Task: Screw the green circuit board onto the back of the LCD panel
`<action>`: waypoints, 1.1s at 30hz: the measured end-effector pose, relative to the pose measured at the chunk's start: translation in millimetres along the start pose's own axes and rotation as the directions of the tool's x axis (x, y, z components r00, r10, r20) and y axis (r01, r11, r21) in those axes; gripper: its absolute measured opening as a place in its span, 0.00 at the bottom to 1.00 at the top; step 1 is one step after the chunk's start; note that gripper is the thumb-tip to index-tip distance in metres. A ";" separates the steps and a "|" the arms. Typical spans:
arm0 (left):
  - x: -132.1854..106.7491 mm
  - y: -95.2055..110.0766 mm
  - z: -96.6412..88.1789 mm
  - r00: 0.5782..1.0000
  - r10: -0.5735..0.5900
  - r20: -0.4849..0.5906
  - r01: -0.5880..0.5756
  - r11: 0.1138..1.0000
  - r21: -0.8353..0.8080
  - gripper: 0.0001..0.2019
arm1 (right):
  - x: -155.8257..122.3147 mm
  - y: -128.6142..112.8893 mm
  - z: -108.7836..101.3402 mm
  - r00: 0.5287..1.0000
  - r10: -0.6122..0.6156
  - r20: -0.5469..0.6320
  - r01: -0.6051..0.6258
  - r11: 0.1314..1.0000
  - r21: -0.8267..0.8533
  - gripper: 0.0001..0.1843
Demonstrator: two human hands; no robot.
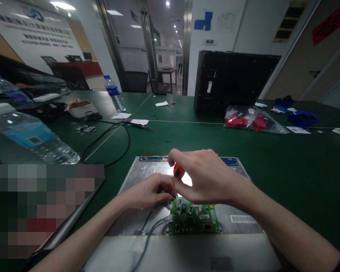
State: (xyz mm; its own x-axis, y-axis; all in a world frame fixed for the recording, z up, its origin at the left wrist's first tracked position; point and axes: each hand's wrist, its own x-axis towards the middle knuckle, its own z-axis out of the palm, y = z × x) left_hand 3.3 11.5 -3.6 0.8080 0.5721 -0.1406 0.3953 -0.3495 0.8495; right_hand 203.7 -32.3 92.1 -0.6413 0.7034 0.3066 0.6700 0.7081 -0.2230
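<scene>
A metal-backed display panel [130, 190] lies in front of me, with a green circuit board [192, 217] on its back. My right hand [206, 175] is closed around a screwdriver [178, 171] with a red and black handle, held over the board's upper left corner. Most of its shaft is hidden. Below the handle, my left hand [151, 190] has its fingers curled together at that same corner. Whatever those fingers pinch is too small and covered to name. Dark cables [149, 238] run from the board's left side toward me.
Plastic water bottles [35, 132] stand and lean at the left, near a looped black cable [129, 139]. A large black monitor [229, 81] rises at the back right, with a clear bag of red parts [252, 120] before it. Blue trays [303, 118] sit farther right.
</scene>
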 end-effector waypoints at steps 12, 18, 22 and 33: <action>0.3 -4.4 1.4 1.000 -0.002 0.003 0.002 1.000 -0.012 0.04 | 0.5 0.2 1.7 1.000 0.005 0.007 -0.005 0.999 -0.036 0.08; -0.3 -2.7 1.4 1.000 0.009 -0.023 -0.009 1.000 0.015 0.05 | 1.4 -0.9 1.6 0.998 0.040 0.041 -0.037 0.998 -0.058 0.09; 0.6 -3.0 0.5 0.999 0.032 -0.009 -0.033 0.999 -0.020 0.05 | 0.4 -0.4 -1.3 0.999 0.013 0.050 -0.011 0.999 -0.030 0.12; -0.1 -7.7 -0.5 1.000 0.024 -0.007 -0.024 1.000 -0.004 0.04 | 1.0 2.5 3.7 1.000 -0.010 0.011 0.011 0.996 -0.090 0.10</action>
State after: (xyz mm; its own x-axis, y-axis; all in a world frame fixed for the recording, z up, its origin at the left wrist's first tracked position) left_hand -0.1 14.4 -9.9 0.8145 0.5683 -0.1164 0.3738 -0.3607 0.8545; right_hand 203.3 -29.6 88.4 -0.6520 0.6970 0.2985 0.6939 0.7072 -0.1355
